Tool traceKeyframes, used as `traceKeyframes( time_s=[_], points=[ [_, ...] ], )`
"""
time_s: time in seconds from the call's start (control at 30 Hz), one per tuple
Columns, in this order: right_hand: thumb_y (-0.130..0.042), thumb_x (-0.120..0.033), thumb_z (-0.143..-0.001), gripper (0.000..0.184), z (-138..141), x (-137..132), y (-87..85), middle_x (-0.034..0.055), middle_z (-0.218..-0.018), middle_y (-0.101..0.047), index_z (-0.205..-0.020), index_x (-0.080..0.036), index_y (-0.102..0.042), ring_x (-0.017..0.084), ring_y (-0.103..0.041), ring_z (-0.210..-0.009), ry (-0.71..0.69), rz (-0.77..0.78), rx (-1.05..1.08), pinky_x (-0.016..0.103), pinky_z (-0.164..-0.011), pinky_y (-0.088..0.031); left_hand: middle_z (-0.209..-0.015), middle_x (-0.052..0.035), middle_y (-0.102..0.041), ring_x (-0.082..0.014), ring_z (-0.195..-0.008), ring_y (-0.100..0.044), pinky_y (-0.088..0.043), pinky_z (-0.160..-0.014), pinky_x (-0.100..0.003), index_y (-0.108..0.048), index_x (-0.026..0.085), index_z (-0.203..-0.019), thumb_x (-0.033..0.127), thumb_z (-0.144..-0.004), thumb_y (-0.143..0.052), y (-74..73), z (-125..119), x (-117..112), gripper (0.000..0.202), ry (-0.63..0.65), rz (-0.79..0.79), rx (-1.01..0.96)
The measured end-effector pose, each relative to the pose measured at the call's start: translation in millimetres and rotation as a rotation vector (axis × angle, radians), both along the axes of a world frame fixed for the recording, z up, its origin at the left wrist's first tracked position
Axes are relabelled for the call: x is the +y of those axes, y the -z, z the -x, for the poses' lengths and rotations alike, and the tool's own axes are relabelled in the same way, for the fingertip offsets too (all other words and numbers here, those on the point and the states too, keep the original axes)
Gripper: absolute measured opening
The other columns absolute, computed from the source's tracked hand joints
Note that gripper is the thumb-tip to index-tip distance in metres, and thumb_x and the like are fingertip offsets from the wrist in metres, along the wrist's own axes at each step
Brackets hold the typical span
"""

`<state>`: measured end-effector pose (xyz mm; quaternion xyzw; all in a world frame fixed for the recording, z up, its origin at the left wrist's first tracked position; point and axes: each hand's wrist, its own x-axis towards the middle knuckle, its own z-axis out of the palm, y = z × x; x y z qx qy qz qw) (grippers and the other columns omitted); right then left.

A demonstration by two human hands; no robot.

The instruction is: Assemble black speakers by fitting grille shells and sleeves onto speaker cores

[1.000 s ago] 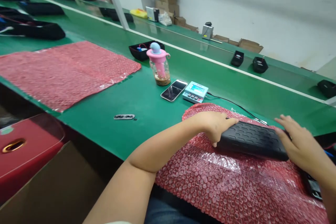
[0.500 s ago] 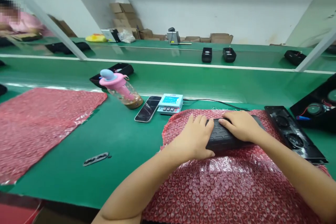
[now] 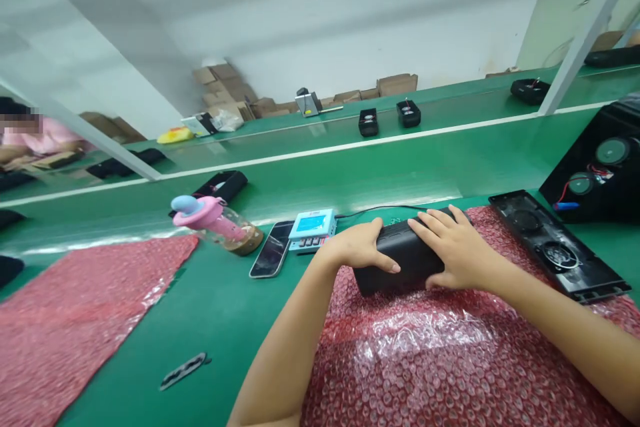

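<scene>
A black oblong speaker housing (image 3: 407,265) lies on a sheet of red bubble wrap (image 3: 425,353) on the green workbench (image 3: 235,307). My left hand (image 3: 357,248) grips its left end, thumb along the front face. My right hand (image 3: 453,248) lies over its top and right part with the fingers spread across it. The ribbed face seen earlier is turned away; a smooth black side faces me.
A black speaker panel (image 3: 555,247) with round drivers lies at the right, another black unit (image 3: 597,170) behind it. Left of the hands are a small blue tester (image 3: 313,228), a phone (image 3: 273,257), a pink bottle (image 3: 215,221), a second red sheet (image 3: 75,320). A person in pink sits far left.
Both hands have closed in on the housing and turned it, so its ribbed face no longer shows. My head has swung right and tilted, shifting the whole scene.
</scene>
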<state>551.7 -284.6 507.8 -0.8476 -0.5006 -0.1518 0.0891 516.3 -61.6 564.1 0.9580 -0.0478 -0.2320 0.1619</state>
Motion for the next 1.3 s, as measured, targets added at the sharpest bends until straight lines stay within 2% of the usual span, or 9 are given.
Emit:
traceKeyframes(
  time_s=[0.1, 0.2, 0.27, 0.37, 0.6, 0.8, 0.9, 1.07, 1.3],
  points=[
    [-0.078, -0.024, -0.051, 0.097, 0.6, 1.8, 9.6, 0.0218, -0.131, -0.047, -0.139, -0.017, -0.038, 0.043, -0.039, -0.12, 0.119, 0.038, -0.086, 0.063, -0.1, -0.021, -0.097, -0.0075, -0.064, -0.0246, -0.081, -0.061, -0.047, -0.066, -0.032, -0.05, 0.016, -0.104, 0.063, -0.059, -0.067, -3.5, -4.5, 2.0, 0.067, 0.012, -0.017, 0.003],
    [-0.072, -0.02, -0.053, 0.09, -4.3, 4.3, 10.9, 0.02, -0.124, -0.05, -0.136, -0.016, -0.04, 0.039, -0.044, -0.113, 0.083, 0.034, -0.068, 0.057, -0.099, -0.026, -0.111, -0.0104, -0.061, -0.0279, -0.098, -0.059, -0.047, -0.083, -0.038, -0.051, 0.017, -0.112, 0.059, -0.068, -0.061, -5.7, 6.7, -8.6, 0.062, 0.019, -0.057, -0.071],
    [-0.07, -0.022, -0.052, 0.09, -7.2, 3.2, 7.3, 0.0189, -0.124, -0.051, -0.136, -0.016, -0.041, 0.038, -0.044, -0.111, 0.046, 0.019, -0.039, 0.055, -0.098, -0.027, -0.127, -0.015, -0.053, -0.0326, -0.115, -0.05, -0.039, -0.098, -0.045, -0.044, 0.016, -0.126, 0.055, -0.067, -0.063, -5.1, 18.2, -20.3, 0.074, 0.04, -0.107, -0.158],
    [-0.068, -0.023, -0.051, 0.087, -6.3, -1.8, -1.9, 0.0178, -0.118, -0.053, -0.134, -0.015, -0.043, 0.036, -0.046, -0.107, 0.055, 0.006, 0.014, 0.053, -0.094, -0.029, -0.139, -0.0196, -0.041, -0.0373, -0.126, -0.04, -0.031, -0.105, -0.052, -0.027, 0.014, -0.14, 0.05, -0.056, -0.074, -1.3, 31.4, -35.4, 0.103, 0.052, -0.212, -0.272],
    [-0.067, -0.029, -0.051, 0.081, -1.1, -9.8, -13.9, 0.0151, -0.111, -0.057, -0.129, -0.016, -0.049, 0.033, -0.05, -0.097, 0.026, 0.007, 0.167, 0.048, -0.084, -0.035, -0.129, -0.0148, -0.051, -0.0321, -0.114, -0.049, -0.04, -0.1, -0.044, -0.041, 0.014, -0.131, 0.049, -0.053, -0.074, 4.7, 30.3, -34.1, 0.091, 0.159, -0.091, -0.334],
    [-0.08, -0.033, -0.055, 0.075, -17.9, -19.2, -13.4, 0.0163, -0.127, -0.051, -0.125, -0.018, -0.055, 0.035, -0.044, -0.116, -0.081, -0.026, 0.207, 0.049, -0.096, -0.035, -0.12, -0.0127, -0.057, -0.0311, -0.106, -0.055, -0.044, -0.096, -0.042, -0.046, 0.016, -0.124, 0.047, -0.053, -0.073, 9.8, 14.7, -24.2, 0.082, 0.147, -0.036, -0.273],
    [-0.084, -0.033, -0.055, 0.068, -26.1, -25.1, -11.2, 0.0156, -0.128, -0.052, -0.118, -0.021, -0.06, 0.032, -0.048, -0.115, -0.135, -0.042, 0.247, 0.049, -0.095, -0.038, -0.12, -0.0127, -0.057, -0.0317, -0.106, -0.056, -0.045, -0.095, -0.043, -0.047, 0.015, -0.123, 0.049, -0.053, -0.073, 9.4, 11.8, -21.0, 0.082, 0.156, -0.016, -0.273],
    [-0.082, -0.03, -0.059, 0.06, -27.1, -28.8, 2.3, 0.019, -0.128, -0.053, -0.114, -0.019, -0.062, 0.039, -0.048, -0.118, -0.174, -0.06, 0.139, 0.062, -0.095, -0.036, -0.115, -0.0111, -0.06, -0.0318, -0.101, -0.058, -0.047, -0.089, -0.042, -0.049, 0.016, -0.12, 0.052, -0.055, -0.072, 10.2, 11.4, -18.9, 0.078, 0.165, -0.03, -0.27],
    [-0.075, -0.026, -0.064, 0.053, -24.3, -30.9, 8.4, 0.0215, -0.127, -0.053, -0.114, -0.016, -0.061, 0.04, -0.051, -0.115, -0.203, -0.082, 0.039, 0.061, -0.09, -0.042, -0.108, -0.0092, -0.062, -0.0302, -0.094, -0.061, -0.05, -0.08, -0.038, -0.051, 0.017, -0.116, 0.055, -0.054, -0.072, 11.1, 10.3, -17.0, 0.075, 0.183, -0.033, -0.291]
  ],
)
